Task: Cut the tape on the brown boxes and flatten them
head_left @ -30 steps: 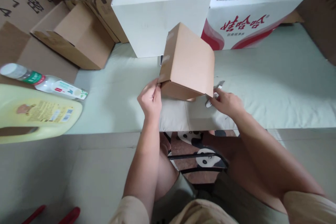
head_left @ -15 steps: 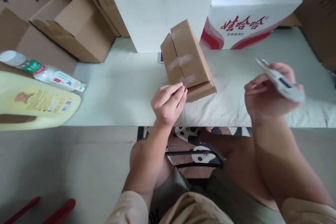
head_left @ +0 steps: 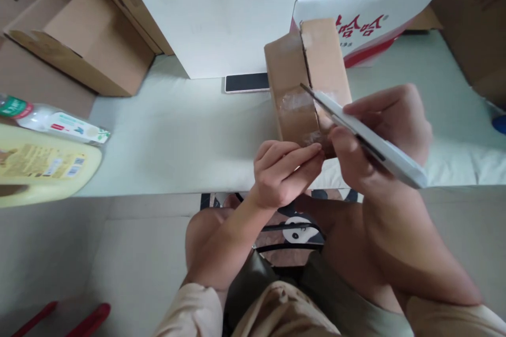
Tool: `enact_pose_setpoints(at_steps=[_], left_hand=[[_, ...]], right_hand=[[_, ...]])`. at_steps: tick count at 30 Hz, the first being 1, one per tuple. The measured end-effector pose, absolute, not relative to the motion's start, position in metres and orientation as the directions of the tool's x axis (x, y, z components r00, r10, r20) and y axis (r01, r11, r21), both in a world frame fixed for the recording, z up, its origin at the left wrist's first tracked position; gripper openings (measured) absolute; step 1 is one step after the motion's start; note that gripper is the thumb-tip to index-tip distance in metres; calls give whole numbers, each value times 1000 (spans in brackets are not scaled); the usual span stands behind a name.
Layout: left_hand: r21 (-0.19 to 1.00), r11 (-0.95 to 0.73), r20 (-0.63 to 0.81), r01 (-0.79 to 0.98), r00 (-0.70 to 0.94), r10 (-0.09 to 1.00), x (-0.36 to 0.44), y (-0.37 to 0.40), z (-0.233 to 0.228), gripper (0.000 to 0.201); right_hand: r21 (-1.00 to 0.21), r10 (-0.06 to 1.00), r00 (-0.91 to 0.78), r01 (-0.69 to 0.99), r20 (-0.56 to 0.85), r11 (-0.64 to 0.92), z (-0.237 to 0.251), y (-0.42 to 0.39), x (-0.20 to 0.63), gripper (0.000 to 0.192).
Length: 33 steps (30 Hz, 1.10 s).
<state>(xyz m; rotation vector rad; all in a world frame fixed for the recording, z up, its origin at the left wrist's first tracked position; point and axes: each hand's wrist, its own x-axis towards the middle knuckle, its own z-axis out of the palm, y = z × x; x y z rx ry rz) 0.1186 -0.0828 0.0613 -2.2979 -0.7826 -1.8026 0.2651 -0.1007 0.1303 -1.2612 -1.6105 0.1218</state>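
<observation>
A small brown cardboard box [head_left: 294, 79] stands on the pale green table [head_left: 177, 131], its taped seam facing me. My right hand [head_left: 385, 131] grips a white utility knife [head_left: 371, 139] whose blade tip rests on the tape near the seam. My left hand [head_left: 284, 171] pinches the box's near bottom edge, steadying it.
A black phone [head_left: 247, 82] lies flat behind the box, by stacked white cartons [head_left: 217, 21]. An open brown box [head_left: 83, 42] sits far left. A yellow jug [head_left: 43, 168] and a plastic bottle [head_left: 55, 124] lie at the left edge. A red-printed carton [head_left: 367, 5] stands at the back right.
My right hand picked up the knife and brought it down to the box's taped seam. The box was turned so the tape faces me. My left hand shifted to its near edge.
</observation>
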Motion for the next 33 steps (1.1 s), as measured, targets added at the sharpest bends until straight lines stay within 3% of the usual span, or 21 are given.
enact_pose_setpoints(at_steps=[3,6,15,21,25,28,33], left_hand=[[228,-856,943,465,116,313,122,-81,62,17],[224,-848,938,480,129,321,124,-81,62,15],[217,-865,933,453,165,321,126,-83,59,12],[233,-856,938,462,126,324,124,-82,58,14],[247,-827,936,505,97,338,120,-80,58,12],[254,-785,925,565,96,368,117,-78,59,11],[261,-778,937,571,45,347,116,-74,61,11]], right_hand=[[-514,711,75,745,699,426,131,-101,269,5],[-453,679,39,773,733,444,131,-103,269,13],[-379,575,76,820,814,429,121,-110,267,17],[-413,657,45,810,752,417,124,-107,257,15],[-347,579,-12,791,816,505,119,-107,257,7],[-271,497,-67,771,865,576,114,-108,259,14],[-233,471,-125,742,873,629,111,-110,258,17]])
